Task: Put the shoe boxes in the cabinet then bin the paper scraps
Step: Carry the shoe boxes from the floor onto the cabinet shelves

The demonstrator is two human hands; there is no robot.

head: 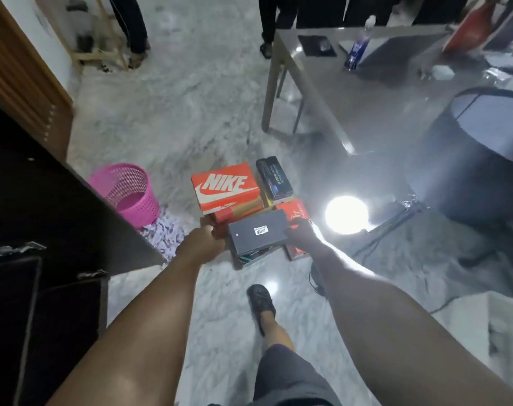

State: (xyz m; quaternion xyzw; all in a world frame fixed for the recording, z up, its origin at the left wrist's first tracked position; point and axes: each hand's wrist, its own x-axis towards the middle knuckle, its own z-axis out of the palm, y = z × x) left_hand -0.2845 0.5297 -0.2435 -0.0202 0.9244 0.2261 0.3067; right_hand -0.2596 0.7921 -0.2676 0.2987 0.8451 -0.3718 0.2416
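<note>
Both arms reach down to the cluster of shoe boxes on the marbled grey floor, and the black cardboard shoe box with the small white label [259,231] is the one in play. The left hand [204,237] wraps its fingers round the near-left end of that box; the right hand [300,231] clamps the opposite end, though glare from the round white floor lamp [346,213] just right of the box washes out the fingertips. So the boxing stage is under way, by my reading: a two-handed pickup.

Beyond the black box sits the orange Nike-printed cardboard shoe box [227,186], stacked on another. Left of the black box stands the dark wooden cabinet [53,218]. The pink plastic mesh waste basket [129,191] and the heap of pale purple paper scraps [164,232] lie between the two.

Next call: lift level, swing left, slide it onto a shelf. Scraps wait.
</note>
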